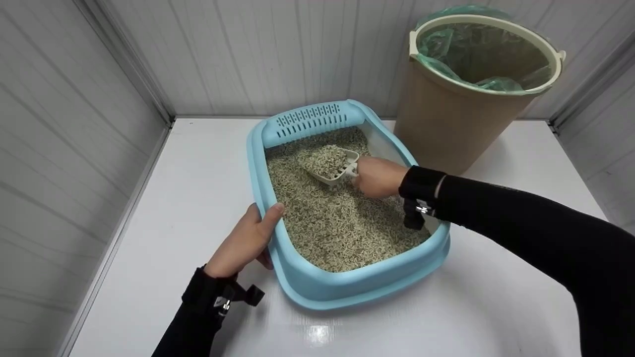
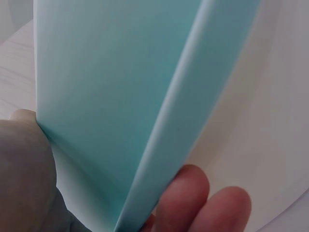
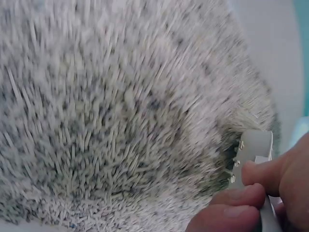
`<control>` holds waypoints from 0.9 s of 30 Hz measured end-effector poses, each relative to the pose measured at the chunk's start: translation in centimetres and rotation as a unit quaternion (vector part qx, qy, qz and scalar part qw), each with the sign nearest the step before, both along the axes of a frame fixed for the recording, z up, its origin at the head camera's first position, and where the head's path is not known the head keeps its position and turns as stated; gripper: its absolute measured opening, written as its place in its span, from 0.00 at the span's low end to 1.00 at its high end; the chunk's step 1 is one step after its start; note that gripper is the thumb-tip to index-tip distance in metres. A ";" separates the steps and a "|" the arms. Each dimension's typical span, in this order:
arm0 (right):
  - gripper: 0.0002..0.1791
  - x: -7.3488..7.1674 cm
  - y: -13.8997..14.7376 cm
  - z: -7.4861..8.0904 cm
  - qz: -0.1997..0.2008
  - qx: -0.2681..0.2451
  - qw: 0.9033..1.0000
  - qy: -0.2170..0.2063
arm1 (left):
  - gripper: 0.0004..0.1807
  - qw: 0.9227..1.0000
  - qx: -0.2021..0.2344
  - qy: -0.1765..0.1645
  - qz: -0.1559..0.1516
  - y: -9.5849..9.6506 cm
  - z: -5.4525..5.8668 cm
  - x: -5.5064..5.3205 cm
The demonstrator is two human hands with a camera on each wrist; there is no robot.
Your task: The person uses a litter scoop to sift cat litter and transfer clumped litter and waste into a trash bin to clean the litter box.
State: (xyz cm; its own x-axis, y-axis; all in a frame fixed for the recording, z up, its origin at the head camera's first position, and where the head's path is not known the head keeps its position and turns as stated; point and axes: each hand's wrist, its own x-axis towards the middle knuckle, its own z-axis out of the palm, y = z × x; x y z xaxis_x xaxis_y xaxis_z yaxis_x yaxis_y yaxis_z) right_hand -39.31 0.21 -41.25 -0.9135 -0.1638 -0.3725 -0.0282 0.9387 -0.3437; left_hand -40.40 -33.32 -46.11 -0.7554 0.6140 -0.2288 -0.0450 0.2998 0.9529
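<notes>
A light blue litter box (image 1: 327, 292) with a slotted back rim holds a bed of pale pellet litter (image 1: 342, 233). My left hand (image 1: 248, 238) grips its left rim, thumb over the top and fingers beneath; the left wrist view shows fingertips (image 2: 183, 198) against the underside of the rim. With my right hand (image 1: 379, 177) I hold a white slotted litter scoop (image 1: 333, 181) by its handle, over the back half of the box. Litter is heaped in the scoop. In the right wrist view thumb and fingers close round the scoop handle (image 3: 268, 217), and the litter is blurred.
Behind the box to the right stands a tall beige trash bin (image 1: 441, 119) lined with a green plastic bag (image 1: 501, 84). The box rests on a white table (image 1: 198, 188), with grey panel walls (image 1: 238, 54) at the back and sides.
</notes>
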 end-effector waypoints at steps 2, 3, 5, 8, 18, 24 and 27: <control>0.20 0.8 -0.1 0.8 -0.032 -0.034 0.999 0.000 | 0.38 1.000 0.003 0.003 -0.003 0.0 0.0 -0.1; 0.16 1.3 -0.1 1.3 -0.043 -0.044 0.998 0.004 | 0.38 1.000 0.004 0.004 -0.005 0.0 0.0 -0.1; 0.14 2.0 -0.1 2.2 -0.057 -0.051 0.997 0.016 | 0.37 1.000 0.006 0.005 -0.010 0.0 0.0 -0.2; 0.28 3.1 0.2 3.3 -0.072 -0.057 0.995 0.042 | 0.36 1.000 0.007 0.007 -0.012 0.1 -0.1 -0.2; 0.18 3.4 0.7 4.2 -0.077 -0.077 0.989 0.104 | 0.38 1.000 -0.003 0.004 0.000 0.1 -0.1 0.1; 0.15 3.2 0.9 3.9 -0.054 -0.066 0.991 0.107 | 0.38 1.000 -0.004 0.004 -0.001 0.2 0.0 0.1; 0.14 3.0 1.2 3.8 -0.042 -0.066 0.991 0.111 | 0.38 1.000 -0.007 0.003 0.000 0.1 0.1 0.1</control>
